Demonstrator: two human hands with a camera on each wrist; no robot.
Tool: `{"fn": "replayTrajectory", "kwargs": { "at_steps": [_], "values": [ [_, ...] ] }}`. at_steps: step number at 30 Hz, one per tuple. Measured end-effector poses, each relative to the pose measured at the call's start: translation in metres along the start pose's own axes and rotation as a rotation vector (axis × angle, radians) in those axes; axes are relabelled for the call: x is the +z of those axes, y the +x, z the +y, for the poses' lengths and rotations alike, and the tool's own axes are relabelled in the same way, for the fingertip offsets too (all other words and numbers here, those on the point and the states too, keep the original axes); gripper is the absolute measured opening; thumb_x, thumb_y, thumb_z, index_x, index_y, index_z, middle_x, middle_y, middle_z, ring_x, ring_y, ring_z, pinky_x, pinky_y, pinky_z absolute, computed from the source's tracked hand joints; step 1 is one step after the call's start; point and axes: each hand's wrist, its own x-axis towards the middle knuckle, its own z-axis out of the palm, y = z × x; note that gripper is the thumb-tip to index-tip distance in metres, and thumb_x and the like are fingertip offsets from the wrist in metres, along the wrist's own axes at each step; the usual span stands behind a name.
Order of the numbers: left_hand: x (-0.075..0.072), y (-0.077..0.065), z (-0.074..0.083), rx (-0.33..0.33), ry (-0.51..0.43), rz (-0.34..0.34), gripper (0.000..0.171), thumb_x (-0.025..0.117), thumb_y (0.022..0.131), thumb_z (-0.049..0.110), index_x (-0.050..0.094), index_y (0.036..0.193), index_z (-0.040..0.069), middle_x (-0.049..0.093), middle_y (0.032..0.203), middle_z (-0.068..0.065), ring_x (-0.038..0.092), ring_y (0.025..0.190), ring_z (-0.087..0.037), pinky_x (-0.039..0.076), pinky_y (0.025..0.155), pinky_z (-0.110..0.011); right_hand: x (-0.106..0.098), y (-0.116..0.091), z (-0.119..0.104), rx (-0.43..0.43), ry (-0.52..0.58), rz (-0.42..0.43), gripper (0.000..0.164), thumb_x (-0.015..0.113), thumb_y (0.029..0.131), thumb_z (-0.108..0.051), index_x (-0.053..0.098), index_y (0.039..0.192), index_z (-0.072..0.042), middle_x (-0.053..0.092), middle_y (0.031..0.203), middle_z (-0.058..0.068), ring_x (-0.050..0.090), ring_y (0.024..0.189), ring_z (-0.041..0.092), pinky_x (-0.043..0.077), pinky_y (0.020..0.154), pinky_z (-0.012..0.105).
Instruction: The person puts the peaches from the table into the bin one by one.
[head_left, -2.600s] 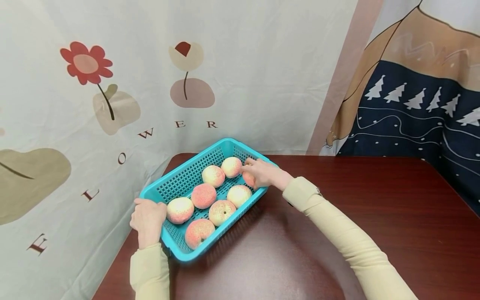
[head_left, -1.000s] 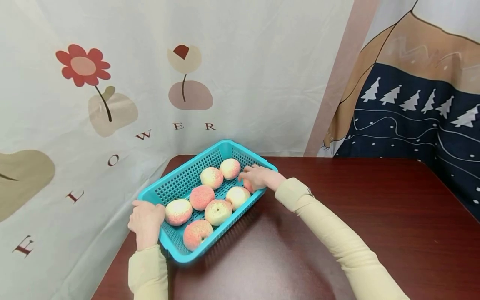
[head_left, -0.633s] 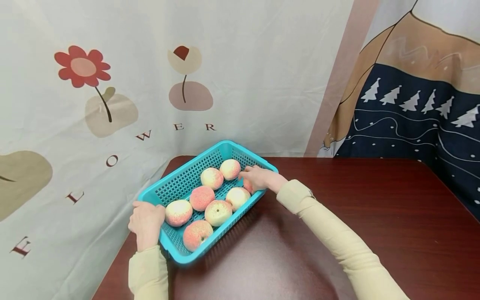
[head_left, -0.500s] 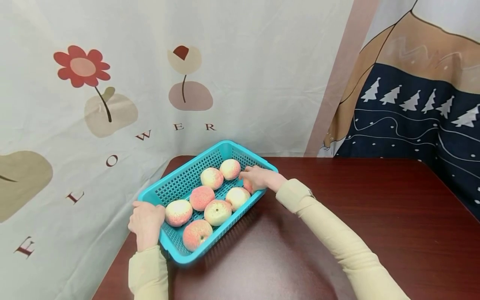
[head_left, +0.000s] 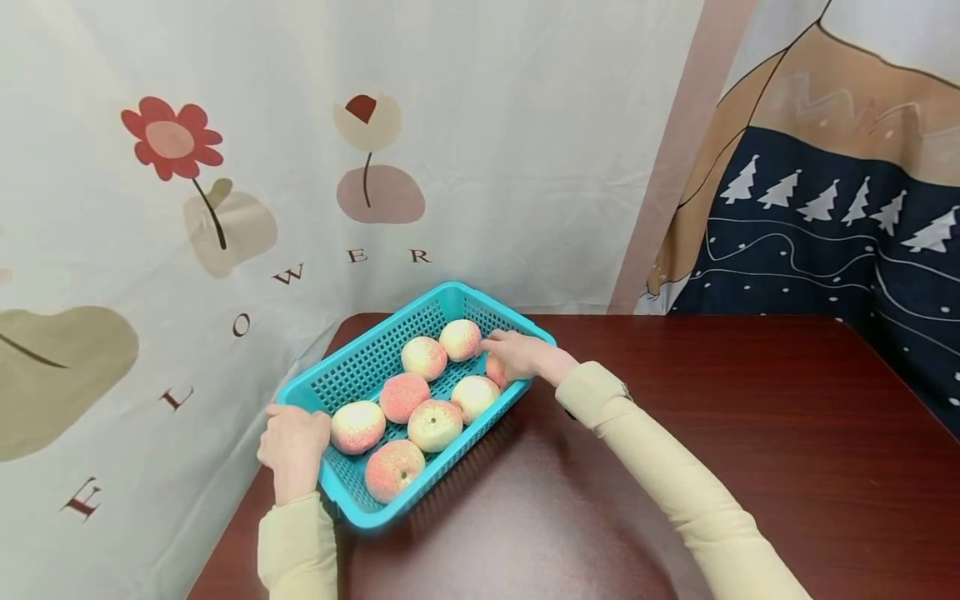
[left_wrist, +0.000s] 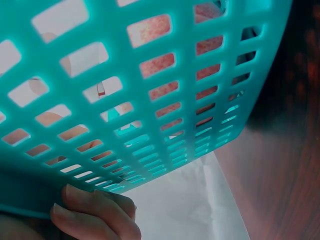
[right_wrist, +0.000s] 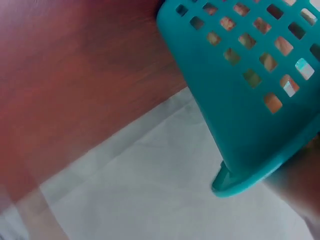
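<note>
A blue plastic basket [head_left: 352, 352] with perforated walls stands on the table, holding several peaches [head_left: 405, 397] with pink and cream skin. My left hand [head_left: 295, 446] grips the rim at the basket's left end; in the left wrist view its bent fingers [left_wrist: 102, 212] show under the rim. Inside the far right corner, my right hand [head_left: 517, 354] holds a pink peach [head_left: 494, 370], mostly hidden under the fingers. A pale peach [head_left: 475, 398] lies just beside it. The right wrist view shows the basket's outer end wall [right_wrist: 215, 95], with that hand mostly hidden behind its rim.
The dark red-brown table [head_left: 720, 433] extends to the right of the basket. A pale printed curtain [head_left: 510, 150] hangs close behind and to the left. A dark blue cloth with white trees [head_left: 795, 233] hangs at the back right.
Compared with 2.6 s ago, my right hand sits slightly lower over its peach, and a peach in the front row has shifted slightly left. My left hand keeps its grip on the basket.
</note>
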Motion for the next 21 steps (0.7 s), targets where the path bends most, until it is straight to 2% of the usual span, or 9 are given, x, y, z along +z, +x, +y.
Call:
{"fn": "replayTrajectory", "kwargs": {
  "at_steps": [4,10,17,21],
  "values": [
    [0.000,0.000,-0.001,0.002,-0.007,0.007,0.050,0.038,0.086,0.021,0.030,0.116,-0.018,0.050,0.094,-0.036,0.053,0.085,-0.050,0.043,0.064,-0.052,0.001,-0.007,0.005,-0.043,0.069,0.085,0.069,0.072,0.084,-0.022,0.039,0.144,-0.012,0.037,0.148,0.012,0.039,0.134,0.028,0.044,0.103,0.042],
    [-0.002,-0.001,-0.001,0.010,0.000,0.012,0.047,0.038,0.086,0.020,0.032,0.113,-0.017,0.050,0.093,-0.035,0.054,0.081,-0.048,0.043,0.061,-0.050,-0.004,-0.024,0.011,-0.132,0.208,0.225,0.051,0.067,0.087,-0.015,0.049,0.135,-0.011,0.045,0.139,0.010,0.043,0.130,0.027,0.044,0.101,0.042],
    [-0.002,-0.003,-0.001,0.000,-0.041,0.038,0.043,0.037,0.086,0.020,0.034,0.110,-0.016,0.050,0.091,-0.034,0.053,0.082,-0.050,0.042,0.061,-0.051,-0.009,-0.057,0.020,-0.091,0.320,0.488,0.043,0.064,0.090,-0.024,0.053,0.128,-0.009,0.049,0.135,0.010,0.046,0.127,0.030,0.043,0.102,0.047],
    [0.000,-0.004,0.000,0.002,-0.067,0.078,0.040,0.036,0.086,0.019,0.037,0.107,-0.015,0.050,0.089,-0.033,0.053,0.083,-0.052,0.042,0.062,-0.053,-0.013,-0.075,0.027,-0.078,0.344,0.579,0.043,0.064,0.090,-0.023,0.053,0.129,-0.008,0.049,0.136,0.011,0.046,0.128,0.029,0.042,0.104,0.047]
  ]
}}
